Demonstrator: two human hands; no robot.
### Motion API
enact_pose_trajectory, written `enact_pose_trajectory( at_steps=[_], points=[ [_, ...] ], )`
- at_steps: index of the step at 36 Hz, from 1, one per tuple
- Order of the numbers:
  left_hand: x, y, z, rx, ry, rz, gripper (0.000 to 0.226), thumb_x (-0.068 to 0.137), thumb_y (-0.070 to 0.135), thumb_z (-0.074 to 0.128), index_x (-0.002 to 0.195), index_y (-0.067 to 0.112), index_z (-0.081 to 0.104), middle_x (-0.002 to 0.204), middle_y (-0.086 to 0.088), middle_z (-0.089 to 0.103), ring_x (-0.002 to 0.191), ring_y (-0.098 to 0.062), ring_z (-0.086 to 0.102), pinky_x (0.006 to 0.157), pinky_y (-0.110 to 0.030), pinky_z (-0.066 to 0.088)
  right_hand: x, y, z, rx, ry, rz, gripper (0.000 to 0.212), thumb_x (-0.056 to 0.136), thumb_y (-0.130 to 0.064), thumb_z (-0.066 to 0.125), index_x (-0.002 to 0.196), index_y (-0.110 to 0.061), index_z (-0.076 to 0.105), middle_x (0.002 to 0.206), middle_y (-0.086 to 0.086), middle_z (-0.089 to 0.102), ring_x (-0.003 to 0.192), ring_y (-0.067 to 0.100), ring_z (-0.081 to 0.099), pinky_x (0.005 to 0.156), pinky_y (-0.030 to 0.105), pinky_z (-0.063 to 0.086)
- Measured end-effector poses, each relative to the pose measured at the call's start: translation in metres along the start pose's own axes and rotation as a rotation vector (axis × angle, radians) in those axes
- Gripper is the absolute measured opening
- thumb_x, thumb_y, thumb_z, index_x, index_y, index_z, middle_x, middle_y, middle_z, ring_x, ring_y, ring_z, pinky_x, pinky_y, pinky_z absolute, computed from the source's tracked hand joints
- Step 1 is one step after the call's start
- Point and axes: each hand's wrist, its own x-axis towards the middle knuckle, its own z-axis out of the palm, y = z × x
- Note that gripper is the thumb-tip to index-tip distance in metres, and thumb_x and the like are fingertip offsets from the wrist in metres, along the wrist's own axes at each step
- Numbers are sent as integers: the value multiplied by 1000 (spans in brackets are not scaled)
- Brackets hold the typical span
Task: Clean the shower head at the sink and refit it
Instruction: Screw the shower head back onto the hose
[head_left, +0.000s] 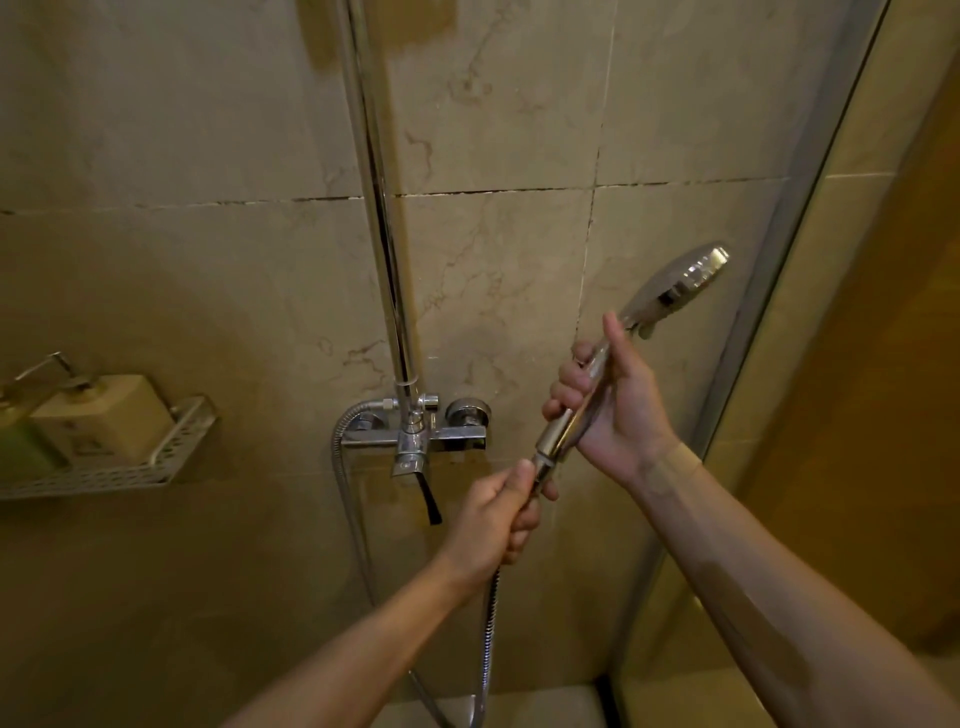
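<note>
Head view only. Shower head (670, 288) held up to the right of the mixer tap (415, 441), well off its wall rail (382, 208), spray face tilted up and away toward the glass door (810, 260). Right hand (613, 410) wrapped round the chrome handle, fingers curled over it, thumb laid along the top. Left hand (498, 512) just below, fingers and thumb closed on the hose nut (543, 467) where the hose (488, 639) joined the handle. Hose looped down from that hand and back up to the left side of the tap. Joint looked mated, though possibly part-unscrewed; too small and glary to say. Soap rack (130, 467) with bottles (104, 421) well left of the tap. No sink visible.

Step judged: either unscrewing the head from the hose before the sink wash, or threading it back on; not decidable here. Next move called for a steady hold on the handle while the left fingers twist the nut, threads kept straight.
</note>
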Motion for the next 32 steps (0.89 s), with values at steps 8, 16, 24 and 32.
enact_pose_trajectory(
  at_steps=[8, 16, 24, 32],
  points=[
    [0, -8, -3, -64, 1, -5, 40, 95, 45, 40, 90, 12, 62, 60, 2, 53, 42, -7, 42, 41, -21, 39, -5, -1, -8, -64, -112, 16, 29, 99, -27, 41, 121, -12, 51, 87, 8, 56, 78, 22, 56, 78, 45, 52],
    [2, -10, -9, 39, 124, 95, 30, 92, 31, 54, 98, 3, 60, 74, -2, 68, 53, -11, 54, 51, -22, 47, -7, 1, -4, -666, 261, -342, 28, 82, -11, 76, 98, -19, 54, 83, 5, 64, 73, 17, 67, 70, 42, 57],
    [7, -10, -2, 10, 134, 129, 18, 89, 27, 61, 88, 10, 55, 68, 0, 65, 46, -11, 48, 43, -20, 38, -3, 0, 5, -778, 201, -227, 35, 90, -13, 65, 122, -14, 51, 107, -4, 69, 94, 11, 62, 80, 32, 46],
    [10, -12, -11, 22, 145, 110, 20, 87, 25, 63, 89, 7, 54, 68, -1, 66, 45, -11, 49, 41, -21, 37, -8, -22, -13, -600, -94, -36, 50, 86, 10, 60, 132, -9, 54, 117, 16, 71, 107, 28, 70, 78, 40, 61]
  ],
)
